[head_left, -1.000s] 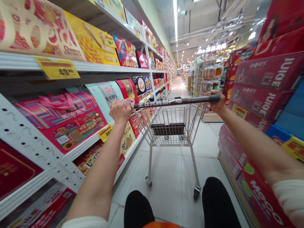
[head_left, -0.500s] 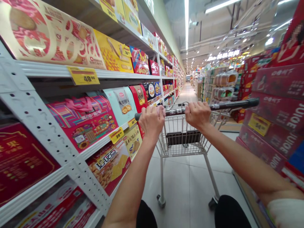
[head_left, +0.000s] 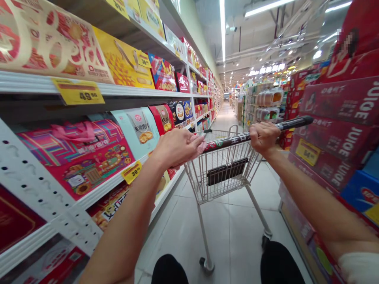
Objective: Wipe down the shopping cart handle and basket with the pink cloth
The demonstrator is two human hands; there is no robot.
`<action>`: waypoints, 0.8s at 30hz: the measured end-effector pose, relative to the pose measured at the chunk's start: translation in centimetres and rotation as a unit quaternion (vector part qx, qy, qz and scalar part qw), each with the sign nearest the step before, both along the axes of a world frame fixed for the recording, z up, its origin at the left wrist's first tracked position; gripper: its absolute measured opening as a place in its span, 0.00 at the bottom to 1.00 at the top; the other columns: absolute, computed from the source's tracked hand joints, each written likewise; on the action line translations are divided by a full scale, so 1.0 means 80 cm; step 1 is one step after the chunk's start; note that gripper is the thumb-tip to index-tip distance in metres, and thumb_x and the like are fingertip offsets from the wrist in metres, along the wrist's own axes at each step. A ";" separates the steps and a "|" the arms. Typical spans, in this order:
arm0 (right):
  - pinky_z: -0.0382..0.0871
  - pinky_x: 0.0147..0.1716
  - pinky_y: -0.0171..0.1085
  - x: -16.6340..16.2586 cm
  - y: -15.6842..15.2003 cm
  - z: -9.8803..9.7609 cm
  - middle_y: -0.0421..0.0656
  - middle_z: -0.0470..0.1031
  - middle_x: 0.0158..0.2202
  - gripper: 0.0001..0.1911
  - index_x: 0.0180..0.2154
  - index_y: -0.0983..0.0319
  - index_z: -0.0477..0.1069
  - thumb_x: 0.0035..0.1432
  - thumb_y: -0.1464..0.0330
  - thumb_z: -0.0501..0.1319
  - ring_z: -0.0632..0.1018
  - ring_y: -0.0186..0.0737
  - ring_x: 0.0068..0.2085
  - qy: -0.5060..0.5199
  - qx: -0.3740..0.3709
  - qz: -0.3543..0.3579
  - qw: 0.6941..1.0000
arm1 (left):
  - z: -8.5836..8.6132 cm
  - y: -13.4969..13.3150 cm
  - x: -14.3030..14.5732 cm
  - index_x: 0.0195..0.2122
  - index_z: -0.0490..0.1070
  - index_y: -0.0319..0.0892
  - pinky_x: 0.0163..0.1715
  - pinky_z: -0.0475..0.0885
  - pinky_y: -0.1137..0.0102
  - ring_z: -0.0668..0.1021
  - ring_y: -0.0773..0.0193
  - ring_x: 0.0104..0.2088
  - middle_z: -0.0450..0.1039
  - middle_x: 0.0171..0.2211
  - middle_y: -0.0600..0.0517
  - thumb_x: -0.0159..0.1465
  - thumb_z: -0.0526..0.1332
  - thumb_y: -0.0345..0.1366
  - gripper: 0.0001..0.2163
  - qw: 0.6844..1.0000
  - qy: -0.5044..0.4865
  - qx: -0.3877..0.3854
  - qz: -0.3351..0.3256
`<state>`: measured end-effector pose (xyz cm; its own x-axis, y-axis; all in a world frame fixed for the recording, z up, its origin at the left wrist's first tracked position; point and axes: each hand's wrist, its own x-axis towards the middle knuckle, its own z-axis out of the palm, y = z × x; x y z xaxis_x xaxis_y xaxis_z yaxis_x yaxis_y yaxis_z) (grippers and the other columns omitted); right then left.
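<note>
A wire shopping cart (head_left: 225,173) stands in the aisle in front of me, its basket empty. My right hand (head_left: 263,137) is wrapped round its dark handle bar (head_left: 291,123), right of the middle. My left hand (head_left: 179,146) is at the bar's left end, fingers loosened and partly stretched, resting on or just off the bar. The cart is tilted, its right side higher.
Shelves (head_left: 97,88) of boxed biscuits and gift packs with yellow price tags (head_left: 78,91) run along the left. Stacked red juice cartons (head_left: 340,118) line the right. The tiled aisle floor (head_left: 231,221) runs far ahead between them.
My right hand slid rightward along the bar. My left hand loosened from its closed grip. The cart swung and tilted, and my view shifted back to the left.
</note>
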<state>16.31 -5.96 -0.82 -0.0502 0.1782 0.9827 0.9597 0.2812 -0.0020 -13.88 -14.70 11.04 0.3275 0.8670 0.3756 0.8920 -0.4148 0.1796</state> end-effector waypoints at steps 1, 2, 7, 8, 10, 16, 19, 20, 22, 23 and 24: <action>0.52 0.31 0.41 0.001 0.000 0.000 0.42 0.68 0.19 0.18 0.19 0.57 0.58 0.62 0.63 0.48 0.67 0.40 0.27 -0.001 0.005 0.003 1.000 | 0.004 0.004 -0.005 0.21 0.73 0.43 0.28 0.64 0.69 0.70 0.63 0.24 0.68 0.19 0.52 0.64 0.58 0.53 0.21 0.999 -0.017 -0.032 -0.019; 0.52 0.31 0.41 0.002 0.000 0.000 0.42 0.68 0.19 0.19 0.19 0.58 0.58 0.62 0.63 0.48 0.67 0.40 0.27 -0.001 0.010 0.007 1.000 | 0.006 0.009 -0.010 0.21 0.73 0.43 0.26 0.63 0.71 0.68 0.65 0.22 0.66 0.17 0.53 0.64 0.59 0.52 0.21 0.996 -0.034 -0.069 -0.040; 0.53 0.32 0.41 0.002 -0.001 -0.001 0.41 0.70 0.20 0.19 0.20 0.58 0.62 0.63 0.63 0.48 0.69 0.40 0.28 -0.005 0.010 0.021 1.000 | -0.006 0.045 -0.040 0.23 0.77 0.42 0.18 0.57 0.74 0.64 0.70 0.17 0.63 0.14 0.56 0.60 0.62 0.52 0.19 0.964 -0.145 -0.188 -0.120; 0.53 0.32 0.41 0.003 0.000 -0.001 0.42 0.71 0.21 0.18 0.20 0.58 0.62 0.62 0.63 0.49 0.69 0.40 0.28 -0.004 0.008 0.023 1.000 | -0.014 0.051 -0.045 0.25 0.78 0.42 0.17 0.56 0.74 0.64 0.70 0.17 0.64 0.14 0.56 0.60 0.62 0.53 0.19 0.957 -0.170 -0.200 -0.124; 0.53 0.33 0.41 0.007 0.004 -0.003 0.42 0.71 0.21 0.18 0.20 0.58 0.63 0.62 0.63 0.49 0.69 0.40 0.28 0.000 0.002 0.023 1.000 | -0.030 0.062 -0.053 0.27 0.79 0.41 0.16 0.56 0.74 0.64 0.70 0.16 0.67 0.16 0.55 0.60 0.62 0.55 0.20 0.947 -0.213 -0.205 -0.125; 0.54 0.34 0.42 0.038 0.021 -0.005 0.43 0.67 0.21 0.18 0.20 0.57 0.61 0.62 0.63 0.49 0.68 0.41 0.29 0.010 -0.048 0.021 0.999 | -0.071 0.069 -0.029 0.25 0.77 0.39 0.17 0.59 0.74 0.66 0.70 0.17 0.69 0.16 0.55 0.61 0.59 0.54 0.22 0.929 -0.320 -0.132 -0.128; 0.56 0.36 0.42 0.058 0.018 0.003 0.43 0.69 0.23 0.19 0.20 0.57 0.60 0.64 0.64 0.47 0.70 0.41 0.31 0.017 -0.104 0.008 0.994 | -0.080 0.068 -0.003 0.25 0.77 0.39 0.20 0.62 0.74 0.68 0.68 0.19 0.69 0.17 0.55 0.64 0.56 0.54 0.23 0.930 -0.335 -0.072 -0.135; 0.56 0.38 0.42 0.061 0.013 0.006 0.43 0.70 0.24 0.20 0.21 0.57 0.60 0.65 0.64 0.46 0.70 0.41 0.32 0.017 -0.124 0.003 0.992 | -0.083 0.067 0.006 0.25 0.76 0.39 0.22 0.63 0.74 0.70 0.67 0.21 0.70 0.17 0.54 0.65 0.55 0.53 0.24 0.932 -0.333 -0.046 -0.133; 0.57 0.40 0.42 0.055 -0.004 0.013 0.44 0.73 0.28 0.20 0.23 0.58 0.62 0.66 0.63 0.45 0.71 0.41 0.33 0.006 -0.144 0.000 0.990 | -0.089 0.063 0.025 0.25 0.76 0.40 0.26 0.65 0.73 0.73 0.65 0.25 0.71 0.19 0.53 0.68 0.53 0.52 0.24 0.940 -0.321 0.010 -0.111; 0.58 0.41 0.42 0.046 -0.014 0.015 0.44 0.74 0.29 0.20 0.24 0.58 0.64 0.67 0.63 0.45 0.72 0.41 0.34 -0.007 -0.142 0.007 0.990 | -0.094 0.058 0.035 0.24 0.75 0.41 0.28 0.66 0.72 0.74 0.64 0.27 0.72 0.20 0.52 0.69 0.52 0.52 0.25 0.944 -0.313 0.046 -0.093; 0.58 0.42 0.42 0.033 -0.024 0.016 0.44 0.75 0.31 0.20 0.26 0.58 0.65 0.67 0.62 0.45 0.72 0.41 0.35 -0.021 -0.130 0.018 0.991 | -0.099 0.051 0.045 0.25 0.75 0.41 0.30 0.67 0.70 0.74 0.63 0.29 0.73 0.22 0.50 0.70 0.52 0.51 0.25 0.945 -0.304 0.091 -0.074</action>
